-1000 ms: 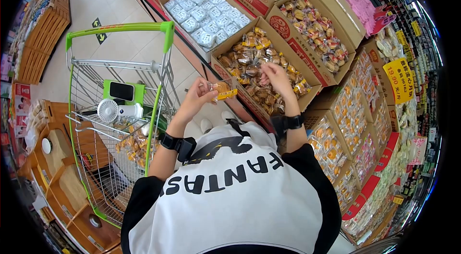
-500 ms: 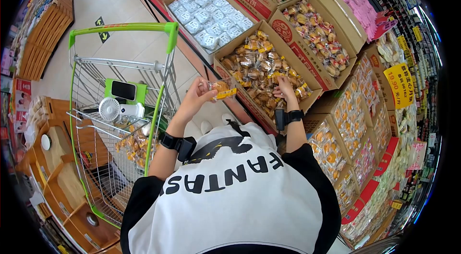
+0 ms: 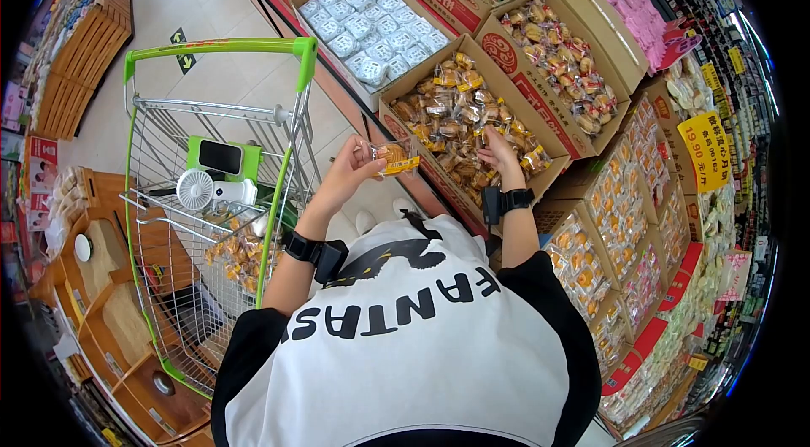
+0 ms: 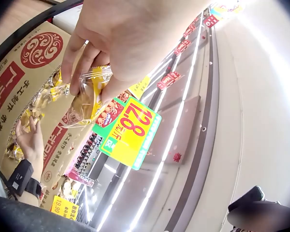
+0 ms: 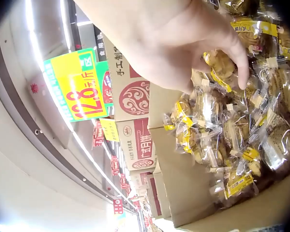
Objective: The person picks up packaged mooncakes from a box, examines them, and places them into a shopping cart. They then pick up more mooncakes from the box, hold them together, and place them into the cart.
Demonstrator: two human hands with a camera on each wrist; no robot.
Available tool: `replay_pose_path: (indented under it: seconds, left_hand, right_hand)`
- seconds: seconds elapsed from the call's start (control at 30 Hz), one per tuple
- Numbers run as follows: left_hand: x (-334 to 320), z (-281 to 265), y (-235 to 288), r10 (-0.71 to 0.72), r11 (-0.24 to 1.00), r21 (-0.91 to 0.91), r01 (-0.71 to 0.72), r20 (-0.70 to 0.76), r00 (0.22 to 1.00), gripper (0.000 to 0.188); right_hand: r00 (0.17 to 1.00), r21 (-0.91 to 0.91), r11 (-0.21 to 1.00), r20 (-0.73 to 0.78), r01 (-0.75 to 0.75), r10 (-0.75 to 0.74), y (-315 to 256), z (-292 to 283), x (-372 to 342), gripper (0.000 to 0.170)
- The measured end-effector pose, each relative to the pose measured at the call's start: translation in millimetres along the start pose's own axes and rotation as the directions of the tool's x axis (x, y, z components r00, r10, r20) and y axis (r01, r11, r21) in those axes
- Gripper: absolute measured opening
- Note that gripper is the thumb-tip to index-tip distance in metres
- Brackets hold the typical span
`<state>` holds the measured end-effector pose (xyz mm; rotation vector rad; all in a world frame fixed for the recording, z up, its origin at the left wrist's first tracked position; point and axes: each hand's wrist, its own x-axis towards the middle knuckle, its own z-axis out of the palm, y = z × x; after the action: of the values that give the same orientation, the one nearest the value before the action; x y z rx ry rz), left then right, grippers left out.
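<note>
My left hand (image 3: 350, 167) pinches a wrapped mooncake (image 3: 392, 157) by the side of its clear packet, between the cart and the display. The left wrist view shows the golden cake and yellow label of this mooncake (image 4: 89, 99) between thumb and fingers. My right hand (image 3: 504, 158) reaches into a cardboard box (image 3: 540, 139) of loose wrapped mooncakes (image 3: 447, 109). In the right wrist view its fingers (image 5: 239, 60) are parted and slightly bent, with fingertips right at the yellow-banded packets (image 5: 224, 116). Part of that hand's grasping side is hidden.
A green-handled shopping cart (image 3: 224, 46) stands at the left, carrying a phone (image 3: 219, 157), a white fan (image 3: 196, 189) and bagged goods. White packets (image 3: 371, 29) fill the neighbouring box. More mooncake boxes (image 3: 498, 50) rise behind, and trays of packets (image 3: 620, 185) line the right.
My right hand has gone down from above the box and shifted slightly, its fingers now among the packets. My left hand keeps its hold on the mooncake, almost still.
</note>
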<state>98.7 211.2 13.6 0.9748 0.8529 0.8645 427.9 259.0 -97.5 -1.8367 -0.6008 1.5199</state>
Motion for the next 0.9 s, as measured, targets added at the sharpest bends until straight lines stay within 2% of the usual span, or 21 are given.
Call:
replay_pose_path:
  seconds: [0.2, 0.27, 0.3, 0.4, 0.53, 0.67, 0.73, 0.87, 0.9]
  left_hand:
    - [-2.1, 0.0, 0.5, 0.013, 1.0, 0.001, -0.013, -0.012, 1.0, 0.019]
    - [-2.8, -1.6, 0.7, 0.021, 1.0, 0.01, -0.021, -0.012, 1.0, 0.019]
    - [-3.1, -2.4, 0.3, 0.022, 1.0, 0.011, -0.022, -0.013, 1.0, 0.018]
    - [-6.4, -1.3, 4.4, 0.022, 0.999, 0.028, -0.021, -0.031, 0.999, 0.018]
    - [-9.7, -1.8, 6.5, 0.018, 0.999, 0.033, -0.015, -0.066, 0.998, 0.018]
    - [-9.6, -8.7, -1.8, 0.043, 0.999, 0.002, -0.043, -0.047, 0.998, 0.022]
    - [-11.6, -8.1, 0.6, 0.012, 1.0, -0.007, -0.012, -0.059, 0.998, 0.018]
    - [-12.0, -8.7, 0.3, 0.015, 1.0, -0.006, -0.015, -0.062, 0.998, 0.018]
    - [-11.9, -9.5, -0.9, 0.015, 1.0, -0.012, -0.016, -0.06, 0.998, 0.018]
  right_hand:
    - [0.998, -0.007, 0.999, -0.059, 0.038, -0.039, 5.5, -0.3, 9.6, 0.057]
    - [0.966, 0.353, 0.935, -0.227, -0.035, 0.122, 15.5, -4.0, 34.6, 0.05]
    - [0.971, 0.464, 0.885, -0.224, 0.036, 0.078, 20.5, -9.5, 38.5, 0.029]
    - [0.967, 0.528, 0.848, -0.239, 0.052, 0.089, 14.4, -9.7, 25.9, 0.027]
    - [0.955, 0.567, 0.82, -0.28, 0.08, 0.1, 14.5, -8.5, 30.8, 0.024]
    - [0.967, 0.609, 0.789, -0.242, 0.087, 0.08, 18.8, -16.0, 43.8, 0.022]
    - [0.987, 0.559, 0.829, -0.138, 0.004, 0.088, 15.9, -20.7, 41.1, 0.021]
    - [0.983, 0.428, 0.902, -0.138, -0.052, 0.122, 7.9, -19.8, 25.3, 0.024]
    - [0.974, 0.326, 0.945, -0.203, -0.029, 0.1, 6.2, -17.3, 21.2, 0.023]
